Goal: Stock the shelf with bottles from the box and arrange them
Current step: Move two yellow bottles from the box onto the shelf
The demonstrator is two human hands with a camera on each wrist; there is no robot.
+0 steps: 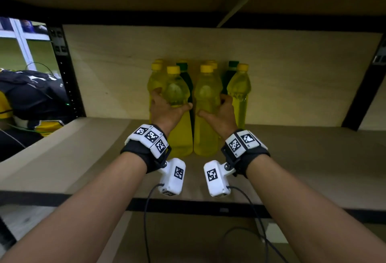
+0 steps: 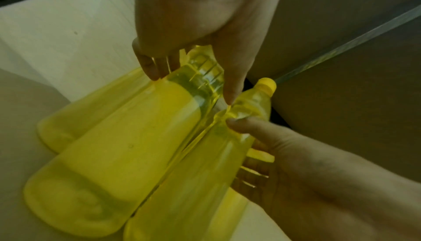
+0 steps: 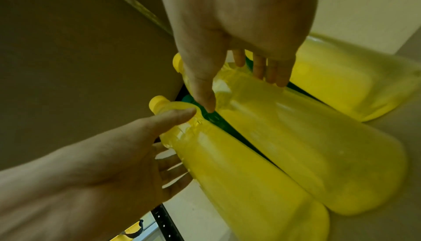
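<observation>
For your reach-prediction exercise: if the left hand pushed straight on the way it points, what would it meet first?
Probably the yellow bottle behind the front yellow bottle the left hand grips; depth is unclear.

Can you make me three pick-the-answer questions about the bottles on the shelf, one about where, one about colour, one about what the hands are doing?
1. Where do the bottles stand?
A. On the wooden shelf
B. In a box
C. On the floor

2. What colour are the caps of the two dark bottles at the back?
A. Red
B. Green
C. White

3. What are the hands doing?
A. Resting flat on the shelf
B. Each holding a yellow bottle
C. Twisting off caps

Answers:
1 A: their bases sit on the shelf.
2 B: a green cap tops each dark bottle.
3 B: the left hand and right hand each grip a front yellow bottle.
</observation>
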